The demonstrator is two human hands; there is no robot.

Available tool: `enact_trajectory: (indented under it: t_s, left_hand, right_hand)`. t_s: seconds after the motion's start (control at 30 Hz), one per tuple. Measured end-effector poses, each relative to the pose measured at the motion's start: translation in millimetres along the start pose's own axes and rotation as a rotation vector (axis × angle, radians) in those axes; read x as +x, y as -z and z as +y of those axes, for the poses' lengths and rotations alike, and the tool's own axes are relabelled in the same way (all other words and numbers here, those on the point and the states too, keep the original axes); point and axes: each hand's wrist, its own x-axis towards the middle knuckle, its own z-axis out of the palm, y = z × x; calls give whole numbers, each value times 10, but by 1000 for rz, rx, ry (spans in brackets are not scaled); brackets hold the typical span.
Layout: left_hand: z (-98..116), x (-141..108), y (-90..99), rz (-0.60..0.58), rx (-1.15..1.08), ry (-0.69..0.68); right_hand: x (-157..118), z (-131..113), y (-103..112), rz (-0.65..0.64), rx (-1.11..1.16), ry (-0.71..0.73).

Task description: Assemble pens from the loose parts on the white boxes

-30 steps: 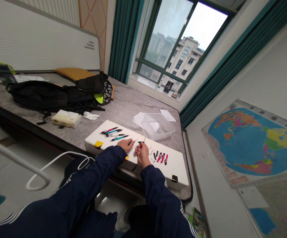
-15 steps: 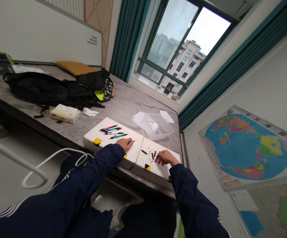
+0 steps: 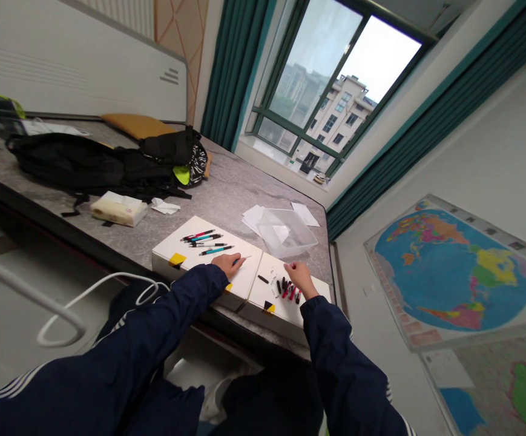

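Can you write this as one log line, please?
Left hand: holds slim pale-tipped pen part | Right hand: grip unclear, over white rectangular box, beside red and black pen pieces

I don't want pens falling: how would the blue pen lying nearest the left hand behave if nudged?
The blue pen would probably roll: its barrel looks round. It's likely light and stiff, being thin and straight. The white box beneath looks smooth, so sliding seems possible.

1 slim pen part [image 3: 247, 258] held; red and black pieces [image 3: 292, 293] clustered on white box [image 3: 258, 297].
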Motion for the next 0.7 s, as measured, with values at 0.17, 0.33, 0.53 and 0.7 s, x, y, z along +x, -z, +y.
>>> enact_trajectory:
  t_s: [0.17,0.33,0.53,0.7]
  left_hand:
    - [4,-4,21,-3,-6,-19]
    - [20,-21,58,-53,2,-67]
    - [31,-24,55,-75,-24,-76]
    - [19,-26,52,-54,-45,-75]
  right_hand:
    - [-187,-569,-544,-220,653,1]
    - [-318,-938,-946,-152,1079,-125]
    - [-237,-786,-758,-4,1155,-182]
    - [-14,-255,-136,193,862,-169]
